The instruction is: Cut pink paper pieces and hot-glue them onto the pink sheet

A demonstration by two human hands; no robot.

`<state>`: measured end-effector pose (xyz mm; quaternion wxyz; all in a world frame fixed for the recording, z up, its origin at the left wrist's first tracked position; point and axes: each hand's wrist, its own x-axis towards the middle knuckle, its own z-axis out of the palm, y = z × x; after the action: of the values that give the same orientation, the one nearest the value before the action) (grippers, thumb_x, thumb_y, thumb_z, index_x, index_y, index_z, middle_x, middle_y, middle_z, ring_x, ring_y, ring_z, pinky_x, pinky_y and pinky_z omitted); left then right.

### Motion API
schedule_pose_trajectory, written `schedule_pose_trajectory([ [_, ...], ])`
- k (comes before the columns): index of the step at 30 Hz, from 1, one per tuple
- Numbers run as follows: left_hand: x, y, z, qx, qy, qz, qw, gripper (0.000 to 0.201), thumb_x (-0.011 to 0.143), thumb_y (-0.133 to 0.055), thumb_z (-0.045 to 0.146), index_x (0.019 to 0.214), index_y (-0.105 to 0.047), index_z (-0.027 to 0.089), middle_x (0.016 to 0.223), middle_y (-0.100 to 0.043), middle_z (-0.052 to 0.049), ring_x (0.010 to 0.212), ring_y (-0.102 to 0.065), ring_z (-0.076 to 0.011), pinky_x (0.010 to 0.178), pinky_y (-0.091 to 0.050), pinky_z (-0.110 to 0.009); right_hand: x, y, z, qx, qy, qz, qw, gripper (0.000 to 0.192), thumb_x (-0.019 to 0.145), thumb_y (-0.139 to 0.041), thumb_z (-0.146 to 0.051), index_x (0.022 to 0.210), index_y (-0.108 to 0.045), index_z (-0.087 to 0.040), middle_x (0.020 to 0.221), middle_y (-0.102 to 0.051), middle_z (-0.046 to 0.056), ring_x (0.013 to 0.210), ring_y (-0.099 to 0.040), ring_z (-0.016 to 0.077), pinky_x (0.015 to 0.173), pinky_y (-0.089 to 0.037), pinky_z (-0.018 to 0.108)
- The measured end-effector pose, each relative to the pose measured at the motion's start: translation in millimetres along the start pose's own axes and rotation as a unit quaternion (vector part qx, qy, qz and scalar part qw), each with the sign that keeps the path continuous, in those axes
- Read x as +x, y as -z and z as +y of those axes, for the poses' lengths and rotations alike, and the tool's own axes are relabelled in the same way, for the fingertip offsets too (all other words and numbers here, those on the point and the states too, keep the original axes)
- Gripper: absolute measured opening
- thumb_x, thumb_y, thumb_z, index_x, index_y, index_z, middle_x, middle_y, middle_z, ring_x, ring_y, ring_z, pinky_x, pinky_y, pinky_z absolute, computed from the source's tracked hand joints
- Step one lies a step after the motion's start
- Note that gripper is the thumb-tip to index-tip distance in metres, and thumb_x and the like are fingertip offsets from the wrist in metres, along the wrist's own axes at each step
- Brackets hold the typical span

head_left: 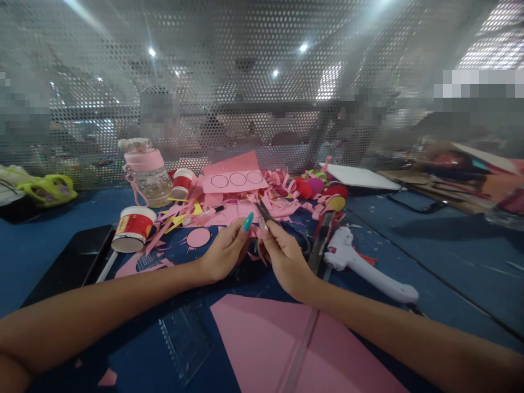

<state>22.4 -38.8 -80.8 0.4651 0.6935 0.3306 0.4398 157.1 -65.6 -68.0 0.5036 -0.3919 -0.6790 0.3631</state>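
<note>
Scissors (pixel 264 212) gripped in right hand (pixel 286 259) — left hand (pixel 224 252) pinches pink scrap (pixel 254 232) — cup (pixel 133 228) tipped, contents unseen.

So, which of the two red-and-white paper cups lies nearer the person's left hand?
The front cup, tipped beside the black tablet; the other cup sits farther back by the pink bottle.

Scissors (pixel 264 212) sit just beyond my fingers (pixel 245 224), a paper sheet (pixel 286 349) lies nearer me, a glue gun (pixel 360 262) rests right, two cups (pixel 133 228) stand left.
</note>
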Motion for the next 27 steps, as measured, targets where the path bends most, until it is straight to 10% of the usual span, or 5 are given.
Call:
schedule_pose_trajectory([
  [27,2.8,3.0,-2.1,0.008,0.012,0.018,1.000,0.038,0.083,-0.044,0.049,0.067,-0.050,0.014,0.046,-0.041,0.006,0.037,-0.034,-0.0039,0.037,-0.028,-0.017,0.5,0.9,3.6,-0.001,-0.022,0.007,1.000,0.029,0.088,-0.037,-0.040,0.066,-0.040,-0.020,0.053,-0.042,-0.004,0.047,-0.040,0.0098,0.046,-0.033,0.023],
])
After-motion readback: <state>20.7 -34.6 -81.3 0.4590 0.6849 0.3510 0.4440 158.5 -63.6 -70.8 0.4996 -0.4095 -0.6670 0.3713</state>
